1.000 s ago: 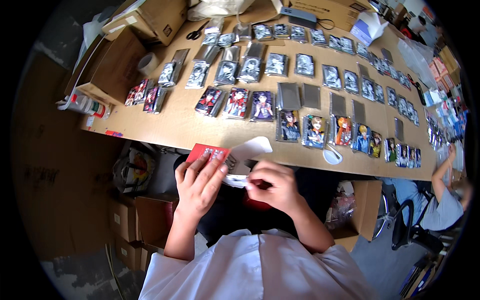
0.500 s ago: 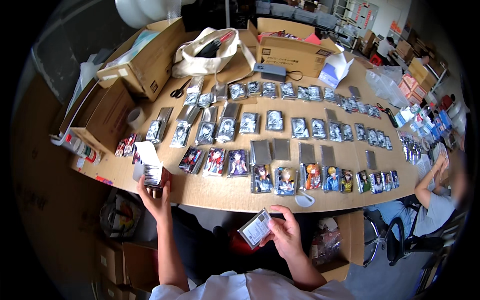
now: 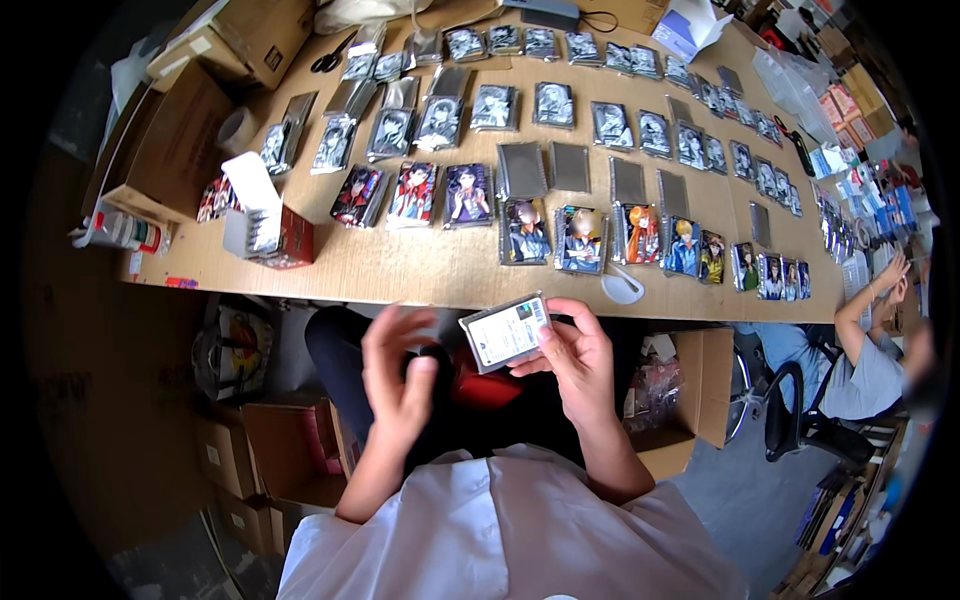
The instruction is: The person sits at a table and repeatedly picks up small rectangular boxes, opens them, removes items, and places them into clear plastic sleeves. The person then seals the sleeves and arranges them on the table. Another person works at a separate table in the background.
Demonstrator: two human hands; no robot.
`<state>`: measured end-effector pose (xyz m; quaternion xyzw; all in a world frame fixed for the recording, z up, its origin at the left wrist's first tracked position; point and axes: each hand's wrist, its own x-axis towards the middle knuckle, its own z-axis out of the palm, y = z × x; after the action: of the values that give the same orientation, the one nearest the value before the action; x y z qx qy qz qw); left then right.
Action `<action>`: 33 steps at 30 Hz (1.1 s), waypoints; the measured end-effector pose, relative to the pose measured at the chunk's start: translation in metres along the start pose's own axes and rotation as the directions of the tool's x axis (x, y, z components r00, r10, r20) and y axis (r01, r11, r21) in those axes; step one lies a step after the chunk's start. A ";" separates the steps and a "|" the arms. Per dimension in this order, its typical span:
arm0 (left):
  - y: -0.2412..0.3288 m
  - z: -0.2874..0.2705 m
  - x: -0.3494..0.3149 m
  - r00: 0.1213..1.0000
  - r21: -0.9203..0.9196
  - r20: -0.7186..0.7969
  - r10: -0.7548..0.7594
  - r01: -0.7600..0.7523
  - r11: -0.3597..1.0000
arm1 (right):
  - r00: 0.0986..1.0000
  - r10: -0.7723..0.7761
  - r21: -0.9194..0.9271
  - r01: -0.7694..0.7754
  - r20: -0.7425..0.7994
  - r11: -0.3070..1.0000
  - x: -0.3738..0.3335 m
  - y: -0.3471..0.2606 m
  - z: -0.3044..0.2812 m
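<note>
My right hand (image 3: 580, 362) grips a card pack (image 3: 503, 333), a flat rectangle with a white printed label and a barcode facing up, held over my lap just off the table edge. My left hand (image 3: 396, 378) hangs to the left of it, empty, fingers apart and a little blurred. On the table's near left stands a small red and white box (image 3: 285, 240), lid flap up, with packs inside. Rows of card stacks lie beyond my hands: coloured character cards (image 3: 467, 194) in the near row, black-and-white ones (image 3: 494, 107) behind. Blank grey sleeves (image 3: 523, 170) lie among them.
Cardboard boxes (image 3: 165, 140) stand at the left, with a tape roll (image 3: 238, 130) and scissors (image 3: 333, 54) nearby. A white teardrop-shaped piece (image 3: 622, 288) lies near the front edge. An open carton (image 3: 705, 385) sits below right. Another person (image 3: 870, 350) sits at the far right.
My left hand has let go of the small box and come back toward the card pack. The box now stands on the table. The view has tilted down.
</note>
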<state>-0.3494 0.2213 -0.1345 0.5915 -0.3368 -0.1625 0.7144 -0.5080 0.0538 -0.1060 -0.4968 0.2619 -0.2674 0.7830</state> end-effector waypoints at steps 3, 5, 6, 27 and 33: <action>0.007 0.030 -0.003 0.936 -0.220 0.110 -0.335 0.352 0.910 | 0.995 0.035 -0.044 -0.031 0.091 0.999 0.001 0.012 0.008; 0.002 0.029 -0.001 0.890 -0.286 0.086 -0.448 0.453 0.844 | 0.993 -0.017 -0.198 0.041 0.119 0.979 0.001 0.010 0.009; -0.001 0.032 0.003 0.860 -0.321 0.089 -0.503 0.502 0.803 | 0.991 -0.083 -0.317 0.113 0.107 0.942 0.003 0.007 0.006; -0.005 0.046 0.018 0.671 -0.569 0.294 -0.680 0.695 0.440 | 0.698 -0.715 -0.956 0.226 0.026 0.185 -0.005 0.006 -0.101; -0.007 0.043 0.021 0.692 -0.550 0.288 -0.663 0.686 0.477 | 0.982 -0.108 -0.166 0.083 -0.153 0.983 -0.031 0.000 -0.056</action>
<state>-0.3622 0.1746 -0.1318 0.4031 -0.0167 -0.5408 0.7381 -0.5682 0.0393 -0.1223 -0.5466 0.3206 -0.3223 0.7032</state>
